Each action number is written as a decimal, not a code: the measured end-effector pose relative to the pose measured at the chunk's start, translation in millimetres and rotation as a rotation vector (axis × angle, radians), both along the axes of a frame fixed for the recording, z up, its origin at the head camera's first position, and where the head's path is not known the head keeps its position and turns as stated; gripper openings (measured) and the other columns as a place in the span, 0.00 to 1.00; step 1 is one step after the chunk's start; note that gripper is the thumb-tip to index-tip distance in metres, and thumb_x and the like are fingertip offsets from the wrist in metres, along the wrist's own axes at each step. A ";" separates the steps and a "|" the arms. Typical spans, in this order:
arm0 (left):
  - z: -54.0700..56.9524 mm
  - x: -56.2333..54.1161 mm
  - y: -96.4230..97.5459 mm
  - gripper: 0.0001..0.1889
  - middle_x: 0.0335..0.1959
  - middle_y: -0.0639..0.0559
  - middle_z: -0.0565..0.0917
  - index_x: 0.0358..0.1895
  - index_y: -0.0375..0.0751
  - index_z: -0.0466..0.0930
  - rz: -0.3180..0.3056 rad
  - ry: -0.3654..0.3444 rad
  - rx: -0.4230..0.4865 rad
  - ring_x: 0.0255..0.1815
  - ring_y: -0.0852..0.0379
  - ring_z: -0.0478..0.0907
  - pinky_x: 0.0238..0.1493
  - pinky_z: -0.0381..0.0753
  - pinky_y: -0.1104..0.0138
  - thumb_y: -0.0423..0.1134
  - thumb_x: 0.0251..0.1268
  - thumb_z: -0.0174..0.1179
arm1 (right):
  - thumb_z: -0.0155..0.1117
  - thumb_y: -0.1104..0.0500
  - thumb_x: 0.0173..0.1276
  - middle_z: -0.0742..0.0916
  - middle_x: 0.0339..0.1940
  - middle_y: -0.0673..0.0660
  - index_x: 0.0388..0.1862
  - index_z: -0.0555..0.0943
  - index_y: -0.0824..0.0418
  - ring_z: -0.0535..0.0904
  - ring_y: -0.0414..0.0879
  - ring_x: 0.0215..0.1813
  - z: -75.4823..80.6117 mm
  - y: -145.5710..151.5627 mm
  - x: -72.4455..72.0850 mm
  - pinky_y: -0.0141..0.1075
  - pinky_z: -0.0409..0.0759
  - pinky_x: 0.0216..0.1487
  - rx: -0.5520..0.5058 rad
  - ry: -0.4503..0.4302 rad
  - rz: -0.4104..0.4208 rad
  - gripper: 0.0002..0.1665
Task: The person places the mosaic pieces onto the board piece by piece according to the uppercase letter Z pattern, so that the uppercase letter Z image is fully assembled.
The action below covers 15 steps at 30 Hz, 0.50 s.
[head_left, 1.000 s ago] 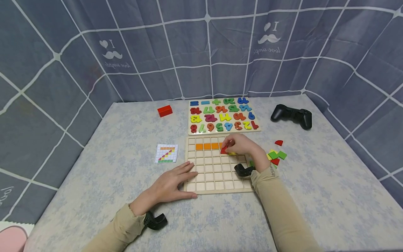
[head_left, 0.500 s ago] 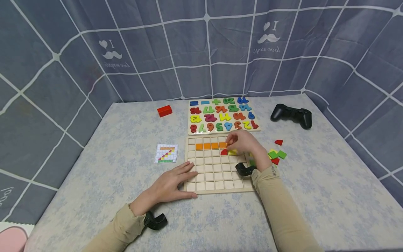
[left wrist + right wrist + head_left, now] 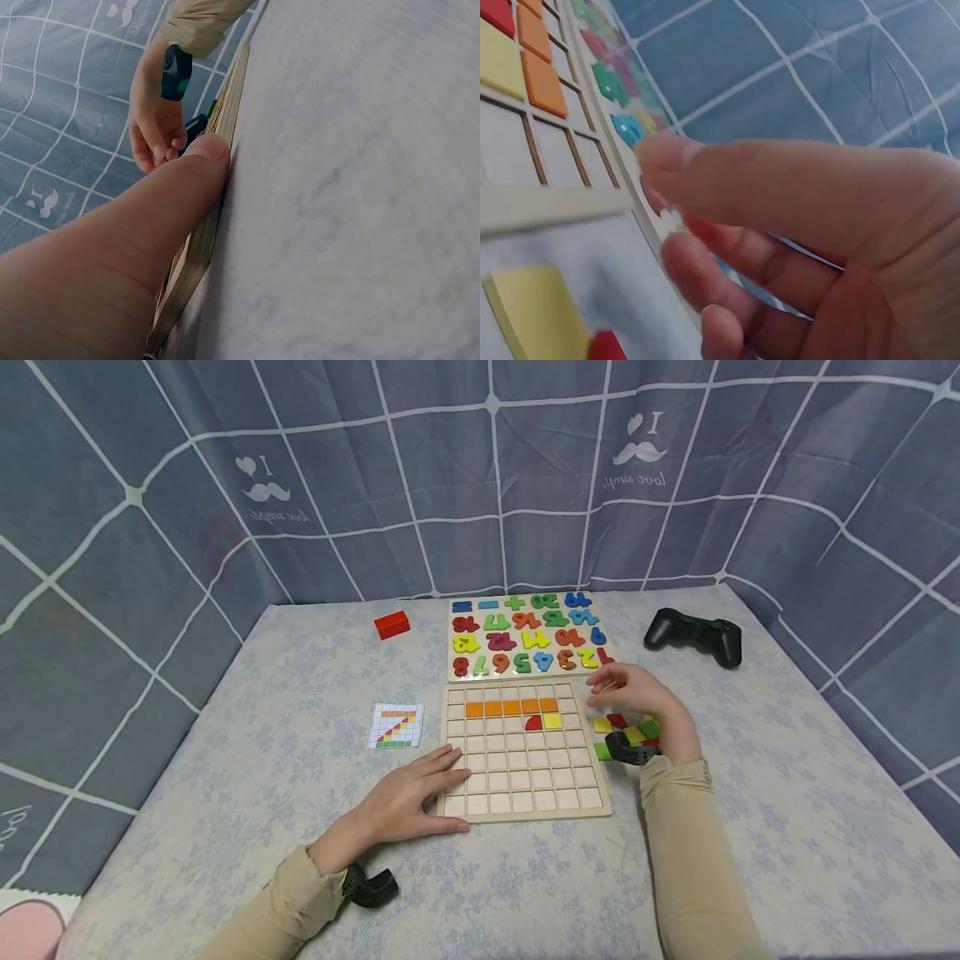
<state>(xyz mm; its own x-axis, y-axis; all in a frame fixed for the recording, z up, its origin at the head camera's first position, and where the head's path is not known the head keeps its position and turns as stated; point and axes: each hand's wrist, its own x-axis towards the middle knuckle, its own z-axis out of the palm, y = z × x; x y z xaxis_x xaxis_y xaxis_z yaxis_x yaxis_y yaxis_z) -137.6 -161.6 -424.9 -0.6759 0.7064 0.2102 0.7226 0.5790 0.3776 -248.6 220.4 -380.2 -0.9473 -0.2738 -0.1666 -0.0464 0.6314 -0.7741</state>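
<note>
My left hand [image 3: 408, 797] rests with spread, straight fingers on the near left corner of a wooden grid board [image 3: 525, 817]; in the left wrist view its thumb [image 3: 206, 150] lies against the board's edge. Orange square tiles [image 3: 512, 707] fill part of one row. Below them sit a red quarter-circle tile [image 3: 533, 723] and a yellow square tile [image 3: 552, 721], side by side. My right hand [image 3: 633, 689] hovers past the board's right edge, fingers loosely bent and nothing between them. Under it lie loose tiles [image 3: 602, 725] in yellow, red and green, partly hidden by the wrist.
Behind the grid board lies a number puzzle board [image 3: 532, 678]. A pattern card [image 3: 396, 726] is left of the grid, with a red block [image 3: 392, 625] farther back. A black game controller [image 3: 693, 637] sits at the back right. A checked curtain [image 3: 465, 477] encloses the table.
My right hand has let go of the red quarter-circle tile, leaving it in a grid cell, and moved right off the board to above the loose tiles. The left hand has stayed put.
</note>
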 end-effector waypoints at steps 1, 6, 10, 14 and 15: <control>-0.1 -0.1 -0.1 0.38 0.69 0.44 0.64 0.63 0.45 0.73 0.000 0.000 -0.001 0.72 0.50 0.56 0.66 0.63 0.56 0.66 0.54 0.60 | 0.68 0.56 0.61 0.80 0.41 0.60 0.52 0.77 0.67 0.74 0.51 0.42 -0.1 2.6 0.6 0.39 0.74 0.42 -0.007 -0.017 0.000 0.24; -0.3 -0.2 -0.4 0.38 0.69 0.44 0.64 0.64 0.45 0.73 0.001 -0.001 -0.002 0.72 0.50 0.55 0.66 0.63 0.56 0.66 0.54 0.59 | 0.67 0.57 0.62 0.80 0.43 0.61 0.54 0.75 0.68 0.73 0.51 0.42 -0.3 13.7 5.3 0.40 0.75 0.39 -0.050 -0.099 0.008 0.25; -0.1 0.2 -0.3 0.38 0.69 0.44 0.64 0.64 0.45 0.73 0.002 -0.003 -0.003 0.72 0.51 0.55 0.66 0.63 0.55 0.67 0.54 0.59 | 0.66 0.58 0.62 0.81 0.45 0.61 0.54 0.74 0.69 0.76 0.49 0.40 -1.8 22.0 7.7 0.40 0.76 0.38 -0.087 -0.154 0.019 0.24; 0.0 0.2 -0.3 0.38 0.69 0.44 0.64 0.64 0.46 0.73 0.001 -0.001 -0.002 0.72 0.50 0.55 0.65 0.64 0.55 0.67 0.54 0.59 | 0.66 0.58 0.62 0.82 0.45 0.59 0.53 0.74 0.70 0.77 0.47 0.39 -4.3 28.1 7.5 0.39 0.77 0.40 -0.095 -0.188 0.029 0.24; 0.0 0.2 -0.3 0.38 0.69 0.44 0.64 0.64 0.46 0.73 0.001 0.000 -0.002 0.72 0.50 0.56 0.65 0.64 0.55 0.66 0.54 0.59 | 0.67 0.58 0.62 0.82 0.45 0.59 0.53 0.74 0.70 0.77 0.46 0.39 -5.0 29.2 7.2 0.38 0.77 0.40 -0.094 -0.194 0.033 0.24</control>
